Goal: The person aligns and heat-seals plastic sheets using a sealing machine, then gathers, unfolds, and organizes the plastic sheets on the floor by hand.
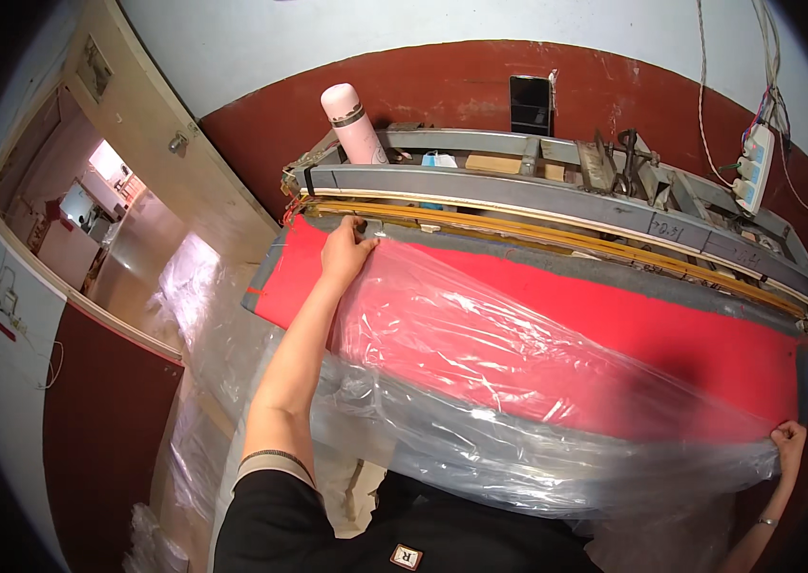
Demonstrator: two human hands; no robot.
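Note:
A wide sheet of clear plastic film (pixel 480 449) lies wrinkled across the red work surface (pixel 652 320) in front of me. My left hand (pixel 346 250) reaches to the far side of that surface, its fingers closed on a corner of the film beside the machine's slot. At the right front end, my right hand (pixel 787 447) pinches the film's other edge between thumb and fingers. Between my hands the edge runs on a slant, so the red surface shows bare beyond it. Nearest me, the film hangs bunched in folds towards my body.
A grey metal sealing machine (pixel 518 186) with a yellowish bar (pixel 556 248) spans the far side. On it stand a pink flask (pixel 354 124) and a dark phone (pixel 531 105). A white power strip (pixel 755 170) hangs at right. More film (pixel 189 286) lies by the open door (pixel 170 115).

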